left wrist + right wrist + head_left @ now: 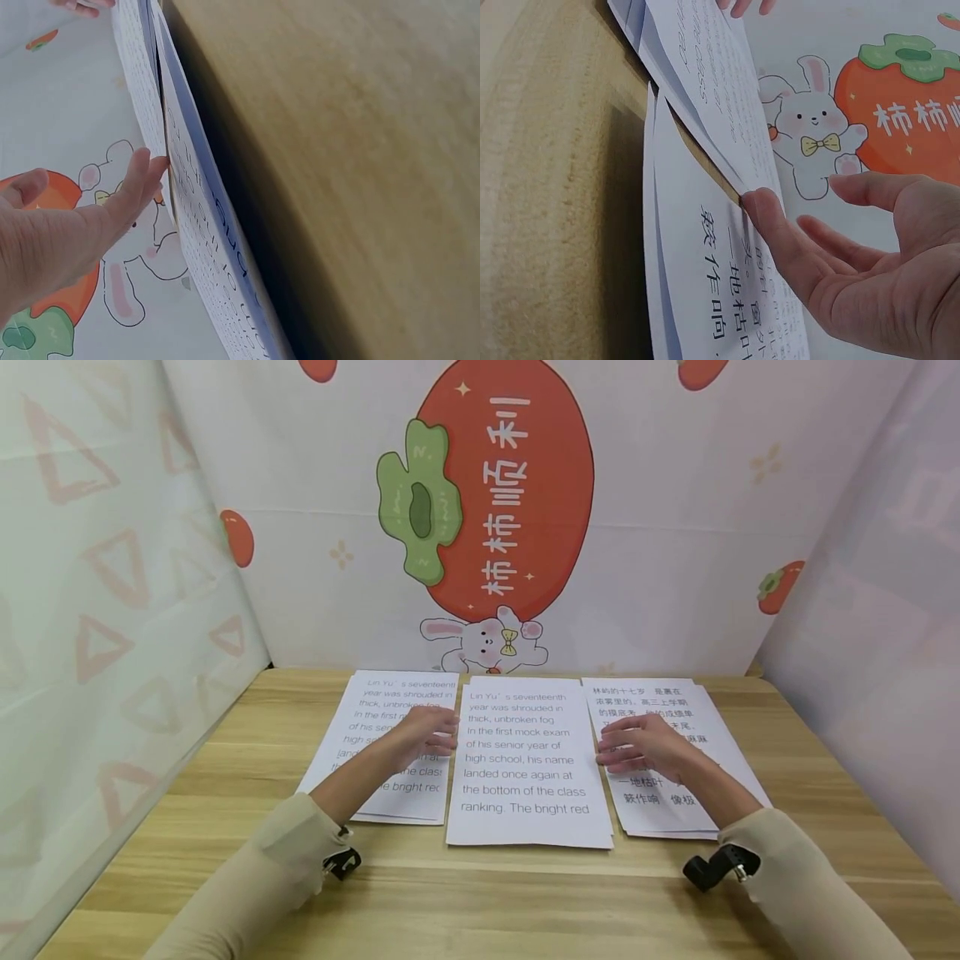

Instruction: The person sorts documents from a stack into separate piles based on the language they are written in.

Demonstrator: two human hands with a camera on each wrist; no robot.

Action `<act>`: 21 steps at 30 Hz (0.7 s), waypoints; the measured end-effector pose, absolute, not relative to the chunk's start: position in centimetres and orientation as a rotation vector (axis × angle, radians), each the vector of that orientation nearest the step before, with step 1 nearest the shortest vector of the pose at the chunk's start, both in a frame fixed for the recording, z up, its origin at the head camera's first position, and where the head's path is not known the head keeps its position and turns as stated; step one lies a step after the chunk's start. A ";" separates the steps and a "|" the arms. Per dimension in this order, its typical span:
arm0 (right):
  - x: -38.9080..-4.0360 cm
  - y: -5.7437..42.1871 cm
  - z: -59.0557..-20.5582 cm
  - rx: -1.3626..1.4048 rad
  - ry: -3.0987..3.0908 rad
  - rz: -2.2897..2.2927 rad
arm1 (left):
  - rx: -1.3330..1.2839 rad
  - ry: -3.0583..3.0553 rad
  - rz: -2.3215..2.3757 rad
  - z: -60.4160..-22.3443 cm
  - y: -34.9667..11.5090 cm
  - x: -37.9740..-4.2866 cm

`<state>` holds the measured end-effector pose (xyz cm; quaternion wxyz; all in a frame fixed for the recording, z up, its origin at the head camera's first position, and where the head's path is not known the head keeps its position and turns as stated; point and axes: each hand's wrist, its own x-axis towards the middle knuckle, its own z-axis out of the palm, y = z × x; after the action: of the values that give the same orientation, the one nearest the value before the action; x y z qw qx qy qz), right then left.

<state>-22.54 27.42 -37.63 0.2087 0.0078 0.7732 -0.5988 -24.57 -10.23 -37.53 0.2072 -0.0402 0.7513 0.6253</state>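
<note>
Three stacks of printed paper lie side by side. The left paper stack (405,693) and the middle paper stack (525,785) carry English text; the right paper stack (645,693) has Chinese characters. Over the left stack's right edge hovers my left hand (423,731), its fingers loosely bent toward the middle stack. My right hand (645,745) is above the right stack's left part, fingertips pointing at the middle stack's right edge. In the right wrist view, fingertips (761,206) come right at the gap between two stacks. Neither hand grips any paper.
The stacks lie on a wooden table (420,902). Behind it stands a white backdrop (675,568) with a large persimmon and rabbit print, and pale side panels flank the table. A black wrist camera (720,867) sticks out below the right sleeve.
</note>
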 end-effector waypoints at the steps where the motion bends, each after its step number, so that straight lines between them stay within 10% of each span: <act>1: -22.6 27.4 -37.7 0.022 2.146 -1.668 | -0.120 2.087 1.746 -37.5 -10.2 -24.5; 21: -22.7 27.6 -37.8 0.030 2.074 -1.710 | -0.182 2.003 1.827 -37.9 -10.4 -24.1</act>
<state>-22.68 27.57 -37.85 0.2249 0.0108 0.7518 -0.6197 -24.11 -10.35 -37.93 0.2106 -0.0655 0.7205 0.6574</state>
